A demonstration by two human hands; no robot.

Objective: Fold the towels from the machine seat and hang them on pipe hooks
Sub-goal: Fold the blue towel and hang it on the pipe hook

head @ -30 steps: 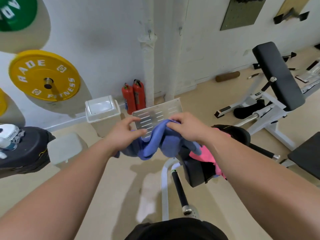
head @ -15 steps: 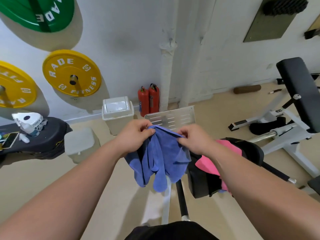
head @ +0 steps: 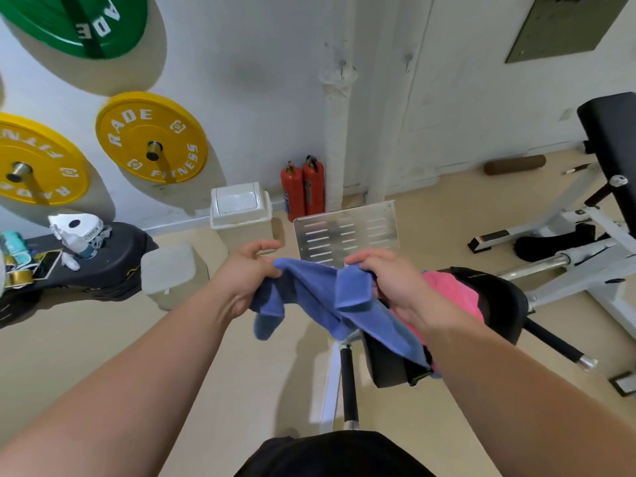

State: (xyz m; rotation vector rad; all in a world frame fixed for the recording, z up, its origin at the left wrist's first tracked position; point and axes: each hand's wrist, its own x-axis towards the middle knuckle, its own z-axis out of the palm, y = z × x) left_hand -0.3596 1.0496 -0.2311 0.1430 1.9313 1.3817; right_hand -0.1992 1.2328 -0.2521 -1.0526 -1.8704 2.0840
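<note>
A blue towel [head: 320,297] is stretched between my two hands at chest height. My left hand [head: 247,273] pinches its left corner, and a short end hangs below that hand. My right hand [head: 389,280] grips the other side, with a flap folded over the fingers and a long tail drooping onto the black machine seat [head: 495,297]. A pink towel [head: 451,290] lies on that seat, partly hidden by my right wrist. Two white pipes [head: 335,139] run up the wall ahead, each with a small metal hook [head: 342,65] near the top.
Two red fire extinguishers [head: 303,191] stand by the pipes, next to a white bin [head: 241,211] and a perforated metal footplate [head: 344,232]. Yellow and green weight plates [head: 151,137] hang on the left wall. A black bench [head: 609,146] stands at right; a cluttered black pad [head: 86,266] at left.
My hands have moved apart and spread the blue towel wider. Its bunched hanging folds have opened out, and one end now drapes onto the seat. The view has tilted up slightly.
</note>
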